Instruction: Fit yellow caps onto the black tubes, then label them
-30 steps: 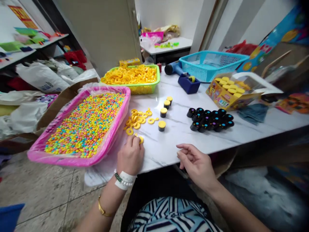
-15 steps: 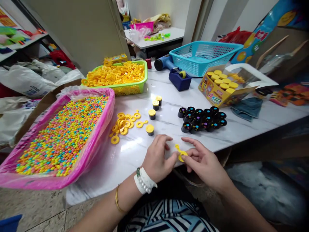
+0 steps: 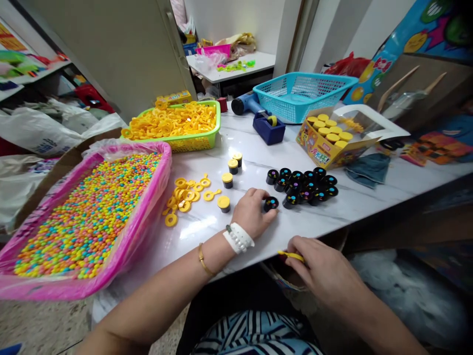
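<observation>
My left hand (image 3: 253,213) has its fingers round a small black cup (image 3: 271,203) that stands on the white table, left of a cluster of similar black cups (image 3: 306,186). Pinched in my right hand (image 3: 314,256), at the table's front edge, is a yellow ring-shaped piece (image 3: 294,255) with a short tab. Several black cups with yellow lids (image 3: 223,202) stand in a line left of my left hand. Farther left lies a loose pile of yellow ring pieces (image 3: 185,195).
A pink tray (image 3: 162,172) of coloured beads is at the left, behind it a green basket (image 3: 218,123) of yellow pieces. At the back stand a blue basket (image 3: 299,106), a tape dispenser (image 3: 269,130) and a printed box (image 3: 321,150) of yellow-lidded cups.
My left hand has moved forward from beside the yellow piece and taken hold of a black cup at the cluster's left. My right hand, still holding the yellow piece, has moved slightly down and right.
</observation>
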`<control>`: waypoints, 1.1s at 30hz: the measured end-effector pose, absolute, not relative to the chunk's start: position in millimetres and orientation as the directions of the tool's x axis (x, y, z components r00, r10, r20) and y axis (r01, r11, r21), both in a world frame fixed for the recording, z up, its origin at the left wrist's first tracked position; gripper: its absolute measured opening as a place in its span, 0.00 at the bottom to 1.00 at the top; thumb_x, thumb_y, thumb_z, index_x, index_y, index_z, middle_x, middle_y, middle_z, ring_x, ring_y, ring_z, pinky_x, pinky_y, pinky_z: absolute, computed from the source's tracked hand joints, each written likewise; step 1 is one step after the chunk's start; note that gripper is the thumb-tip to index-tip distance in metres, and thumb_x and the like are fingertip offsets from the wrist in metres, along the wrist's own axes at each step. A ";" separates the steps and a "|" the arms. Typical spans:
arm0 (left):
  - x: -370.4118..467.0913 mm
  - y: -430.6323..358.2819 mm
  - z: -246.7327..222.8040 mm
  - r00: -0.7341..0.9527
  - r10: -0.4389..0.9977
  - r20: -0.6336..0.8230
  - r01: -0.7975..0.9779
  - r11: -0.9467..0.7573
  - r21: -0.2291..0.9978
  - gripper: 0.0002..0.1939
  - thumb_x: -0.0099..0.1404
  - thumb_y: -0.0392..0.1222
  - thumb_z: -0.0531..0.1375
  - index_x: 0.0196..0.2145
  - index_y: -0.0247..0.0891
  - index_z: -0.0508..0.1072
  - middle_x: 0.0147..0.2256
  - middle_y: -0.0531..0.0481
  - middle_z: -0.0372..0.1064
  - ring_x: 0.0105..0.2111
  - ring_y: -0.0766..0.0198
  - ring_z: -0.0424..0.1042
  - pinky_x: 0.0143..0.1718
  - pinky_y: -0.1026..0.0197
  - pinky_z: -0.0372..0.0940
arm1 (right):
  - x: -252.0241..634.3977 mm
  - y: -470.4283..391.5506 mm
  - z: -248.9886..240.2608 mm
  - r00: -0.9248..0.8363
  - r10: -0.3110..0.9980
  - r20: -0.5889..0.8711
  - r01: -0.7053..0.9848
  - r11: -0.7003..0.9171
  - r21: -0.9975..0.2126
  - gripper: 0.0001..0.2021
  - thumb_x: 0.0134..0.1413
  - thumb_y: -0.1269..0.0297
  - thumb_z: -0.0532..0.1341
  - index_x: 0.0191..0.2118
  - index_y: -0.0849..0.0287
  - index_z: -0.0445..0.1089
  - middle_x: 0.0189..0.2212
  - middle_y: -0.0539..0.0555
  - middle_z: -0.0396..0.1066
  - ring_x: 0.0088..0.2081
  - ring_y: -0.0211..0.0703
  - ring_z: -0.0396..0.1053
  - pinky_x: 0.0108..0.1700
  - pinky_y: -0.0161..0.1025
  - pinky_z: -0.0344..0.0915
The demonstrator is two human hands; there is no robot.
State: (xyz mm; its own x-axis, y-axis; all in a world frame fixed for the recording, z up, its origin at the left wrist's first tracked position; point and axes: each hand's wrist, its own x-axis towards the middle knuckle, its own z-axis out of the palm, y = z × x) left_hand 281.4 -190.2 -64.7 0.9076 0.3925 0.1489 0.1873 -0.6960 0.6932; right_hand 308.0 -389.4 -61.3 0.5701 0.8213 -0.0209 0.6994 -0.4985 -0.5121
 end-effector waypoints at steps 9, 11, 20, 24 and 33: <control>177.3 -194.5 -61.1 0.881 0.442 0.168 0.181 -0.644 0.744 0.15 0.58 0.35 0.64 0.44 0.38 0.74 0.39 0.49 0.70 0.35 0.65 0.70 0.38 0.63 0.67 | 306.4 -368.8 -47.0 0.609 0.719 -0.335 -0.161 -0.302 -0.940 0.14 0.53 0.55 0.66 0.41 0.58 0.72 0.22 0.51 0.72 0.24 0.39 0.71 0.26 0.33 0.68; 173.7 -197.9 -65.4 0.857 0.479 0.190 0.183 -0.627 0.757 0.14 0.58 0.36 0.65 0.44 0.38 0.75 0.37 0.50 0.70 0.34 0.65 0.70 0.38 0.64 0.67 | 307.3 -351.1 -45.6 0.605 0.745 -0.280 -0.126 -0.257 -0.958 0.12 0.50 0.55 0.68 0.35 0.59 0.76 0.24 0.53 0.72 0.23 0.37 0.69 0.23 0.32 0.65; 177.5 -194.5 -72.5 0.861 0.476 0.181 0.162 -0.593 0.788 0.08 0.60 0.39 0.66 0.39 0.37 0.78 0.29 0.53 0.65 0.29 0.68 0.67 0.31 0.67 0.63 | 301.4 -300.6 -56.9 0.625 0.775 -0.101 0.082 -0.193 -0.978 0.05 0.48 0.60 0.70 0.32 0.53 0.82 0.24 0.49 0.66 0.29 0.35 0.65 0.29 0.31 0.63; 178.0 -194.0 -71.4 0.866 0.468 0.177 0.164 -0.600 0.783 0.09 0.60 0.42 0.66 0.36 0.35 0.78 0.29 0.53 0.65 0.29 0.67 0.67 0.32 0.66 0.63 | 299.9 -295.9 -57.9 0.663 0.722 -0.199 -0.010 -0.258 -0.966 0.10 0.48 0.57 0.70 0.33 0.57 0.81 0.22 0.49 0.68 0.24 0.34 0.64 0.24 0.31 0.60; 176.1 -195.7 -74.1 0.876 0.454 0.162 0.155 -0.584 0.797 0.10 0.64 0.44 0.63 0.41 0.40 0.77 0.31 0.53 0.66 0.31 0.67 0.68 0.33 0.65 0.63 | 303.0 -305.9 -55.4 0.620 0.719 -0.315 -0.130 -0.302 -0.945 0.15 0.46 0.56 0.72 0.28 0.60 0.67 0.13 0.45 0.65 0.14 0.31 0.61 0.17 0.27 0.56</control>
State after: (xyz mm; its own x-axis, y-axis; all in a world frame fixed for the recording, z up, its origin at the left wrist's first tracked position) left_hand 176.1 -195.7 -74.1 0.8762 0.4539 0.1617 0.1552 -0.5836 0.7971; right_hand 303.0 -305.9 -55.4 0.6196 0.7191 -0.3148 -0.1299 -0.3015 -0.9446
